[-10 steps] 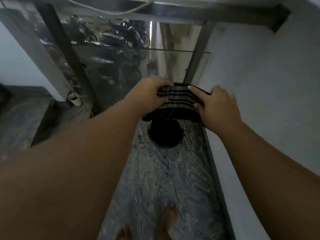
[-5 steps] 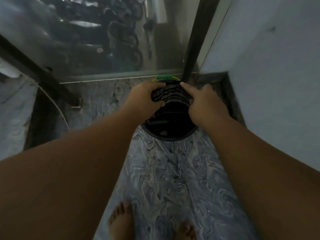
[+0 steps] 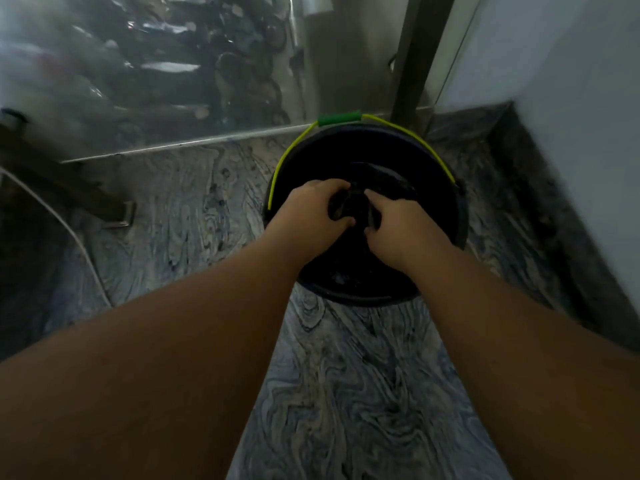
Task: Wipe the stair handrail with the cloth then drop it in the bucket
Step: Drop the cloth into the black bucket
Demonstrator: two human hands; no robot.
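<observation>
A black bucket (image 3: pixel 446 216) with a yellow wire handle and green grip stands on the marbled floor by the corner. Both my hands reach down inside its mouth. My left hand (image 3: pixel 311 209) and my right hand (image 3: pixel 398 223) each pinch the dark cloth (image 3: pixel 353 207), which is bunched between them and hard to tell from the dark bucket interior. The stair handrail is out of view.
A glass panel (image 3: pixel 173 71) with a metal bottom rail runs behind the bucket, with a dark post (image 3: pixel 415 53) at its right end. A white wall (image 3: pixel 571 98) closes the right side. A white cable (image 3: pixel 69 230) lies on the floor at left.
Both hands have lowered the cloth from above the bucket down into its mouth. The view has tilted down and closer to the bucket, and the cloth is now bunched tighter.
</observation>
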